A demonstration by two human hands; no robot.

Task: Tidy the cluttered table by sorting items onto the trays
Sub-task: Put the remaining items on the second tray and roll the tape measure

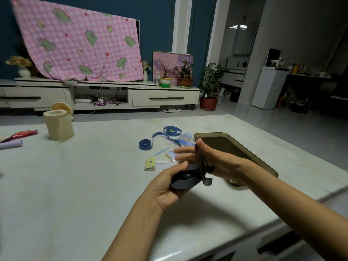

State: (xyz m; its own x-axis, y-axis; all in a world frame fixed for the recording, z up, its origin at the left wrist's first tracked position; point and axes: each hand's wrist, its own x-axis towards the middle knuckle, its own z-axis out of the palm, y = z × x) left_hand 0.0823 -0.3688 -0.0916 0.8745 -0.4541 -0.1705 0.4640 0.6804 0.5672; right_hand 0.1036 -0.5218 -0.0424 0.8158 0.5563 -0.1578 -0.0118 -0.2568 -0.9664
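Bare arms, bare hands: that's all we get of the person here!
The left hand and right hand are both uncovered. The left forearm and right forearm are bare right up to the frame's edge. Slim wrists, slender fingers, and the left thumbnail looks short and plain, though the blur makes that hard to call.

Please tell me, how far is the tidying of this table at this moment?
Done: almost nothing that I can see; no item shows inside the dark tray. In hand: the left hand grips a dark round reel and the right hand holds its strap. Left: the blue ribbon, the clear packets, the paper roll and the red packet lie loose on the table.
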